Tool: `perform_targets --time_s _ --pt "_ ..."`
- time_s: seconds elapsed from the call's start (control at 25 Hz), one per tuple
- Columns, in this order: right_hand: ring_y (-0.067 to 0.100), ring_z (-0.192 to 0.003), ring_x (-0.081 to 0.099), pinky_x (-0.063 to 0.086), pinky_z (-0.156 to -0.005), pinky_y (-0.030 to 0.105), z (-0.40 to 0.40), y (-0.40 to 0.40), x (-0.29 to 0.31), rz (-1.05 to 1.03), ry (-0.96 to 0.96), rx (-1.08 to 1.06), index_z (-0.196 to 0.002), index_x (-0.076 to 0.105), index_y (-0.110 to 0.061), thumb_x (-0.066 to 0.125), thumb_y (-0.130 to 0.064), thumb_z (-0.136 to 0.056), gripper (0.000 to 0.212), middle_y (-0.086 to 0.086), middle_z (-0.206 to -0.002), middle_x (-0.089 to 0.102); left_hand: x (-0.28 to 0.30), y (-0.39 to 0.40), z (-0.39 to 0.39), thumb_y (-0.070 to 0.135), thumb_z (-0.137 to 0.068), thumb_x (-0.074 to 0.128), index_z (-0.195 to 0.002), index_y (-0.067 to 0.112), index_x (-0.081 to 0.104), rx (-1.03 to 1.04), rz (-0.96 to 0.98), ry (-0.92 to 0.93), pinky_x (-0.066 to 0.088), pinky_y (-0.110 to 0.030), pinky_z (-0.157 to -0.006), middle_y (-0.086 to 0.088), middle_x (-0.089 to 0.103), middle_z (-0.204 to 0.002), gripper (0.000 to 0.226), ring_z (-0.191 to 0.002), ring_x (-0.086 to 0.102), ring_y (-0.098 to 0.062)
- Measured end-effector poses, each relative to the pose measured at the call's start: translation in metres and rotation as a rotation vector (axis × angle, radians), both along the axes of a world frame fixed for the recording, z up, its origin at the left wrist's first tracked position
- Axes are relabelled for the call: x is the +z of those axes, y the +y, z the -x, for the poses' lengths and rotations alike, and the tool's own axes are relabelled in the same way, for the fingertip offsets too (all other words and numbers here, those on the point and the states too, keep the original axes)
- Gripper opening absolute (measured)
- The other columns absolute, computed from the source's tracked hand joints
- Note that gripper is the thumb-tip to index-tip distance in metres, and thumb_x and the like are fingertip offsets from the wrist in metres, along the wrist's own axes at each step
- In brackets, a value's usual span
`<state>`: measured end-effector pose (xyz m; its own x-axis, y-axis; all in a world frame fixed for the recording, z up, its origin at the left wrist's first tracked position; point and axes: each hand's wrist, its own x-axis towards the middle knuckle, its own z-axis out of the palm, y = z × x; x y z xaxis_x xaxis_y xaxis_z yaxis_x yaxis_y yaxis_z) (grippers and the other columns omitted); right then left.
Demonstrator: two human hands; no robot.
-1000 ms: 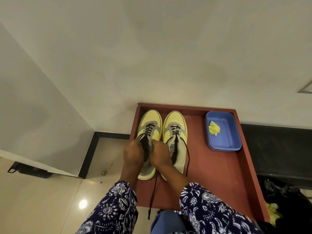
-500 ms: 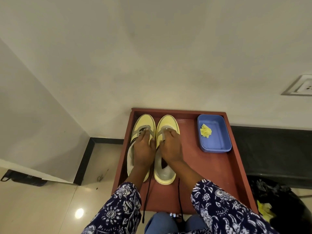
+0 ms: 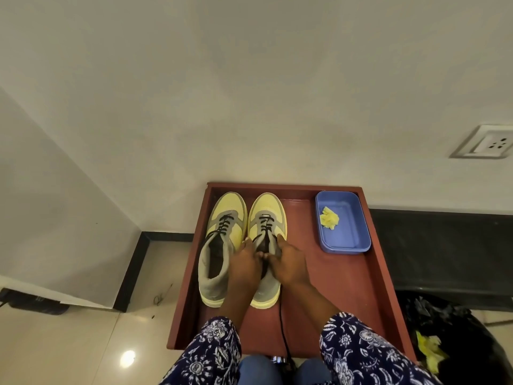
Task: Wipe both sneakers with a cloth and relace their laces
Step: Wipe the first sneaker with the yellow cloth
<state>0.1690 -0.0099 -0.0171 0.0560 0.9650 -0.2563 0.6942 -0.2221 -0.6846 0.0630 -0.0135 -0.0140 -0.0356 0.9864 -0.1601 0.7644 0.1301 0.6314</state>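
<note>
On the red surface [image 3: 341, 287] your two sneakers sit side by side, and your left hand [image 3: 247, 262] and right hand [image 3: 290, 262] clasp the right sneaker [image 3: 266, 209] with fingers curled at its lace [image 3: 266, 226], which may slip loose if tugged unevenly; no readable brand shows.

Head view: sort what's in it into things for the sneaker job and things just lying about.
For the job:
left sneaker
right sneaker, held by the left hand and right hand
black lace
yellow cloth in the blue tub
red tray

Lying about:
wall socket
black bag
</note>
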Motion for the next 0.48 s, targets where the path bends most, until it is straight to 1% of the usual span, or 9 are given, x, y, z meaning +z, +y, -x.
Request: perform_targets --time_s 0.08,0.16,0.28,0.4,0.48 --pt "0.033 -0.114 0.055 0.043 -0.092 0.030 0.001 0.000 -0.002 0.007 -0.043 0.007 -0.140 0.036 -0.007 0.055 -0.019 -0.090 0.055 0.017 -0.126 0.058 0.000 0.003 -0.001 0.011 -0.094 0.040 -0.120 0.002 0.049 -0.016 0.027 0.075 0.039 -0.027 -0.082 -0.016 0.064 -0.112 0.029 -0.103 0.059 -0.029" --pt "0.034 -0.108 0.058 0.046 -0.088 0.033 0.003 0.000 -0.003 -0.002 -0.063 -0.007 -0.132 0.044 -0.006 0.052 -0.017 -0.090 0.044 0.017 -0.120 0.062 0.000 0.004 -0.003 0.011 -0.093 0.042 -0.114 0.002 0.052 -0.006 0.039 0.114 0.042 -0.028 -0.079 -0.016 0.066 -0.107 0.025 -0.097 0.061 -0.029" --pt "0.036 -0.100 0.061 0.049 -0.084 0.036 0.007 0.000 -0.003 0.006 -0.033 -0.072 -0.118 0.054 -0.004 0.047 -0.015 -0.091 0.030 0.019 -0.112 0.064 -0.004 0.005 -0.006 0.006 -0.089 0.045 -0.105 0.001 0.057 0.048 0.041 0.082 0.047 -0.031 -0.076 -0.017 0.067 -0.100 0.021 -0.089 0.063 -0.029" --pt "0.037 -0.096 0.061 0.050 -0.081 0.038 0.005 0.002 -0.003 -0.003 -0.054 -0.097 -0.114 0.056 -0.003 0.045 -0.014 -0.091 0.028 0.020 -0.108 0.065 -0.006 0.005 -0.011 0.007 -0.088 0.047 -0.103 0.003 0.059 0.073 0.024 0.080 0.046 -0.027 -0.072 -0.015 0.068 -0.097 0.020 -0.086 0.064 -0.027" --pt "0.037 -0.095 0.061 0.050 -0.080 0.038 -0.001 0.000 -0.002 -0.011 -0.066 -0.107 -0.112 0.057 -0.003 0.045 -0.013 -0.090 0.027 0.019 -0.107 0.065 -0.005 0.004 -0.018 0.009 -0.088 0.048 -0.102 0.004 0.061 0.095 -0.010 0.055 0.046 -0.028 -0.071 -0.013 0.069 -0.096 0.020 -0.085 0.065 -0.027"
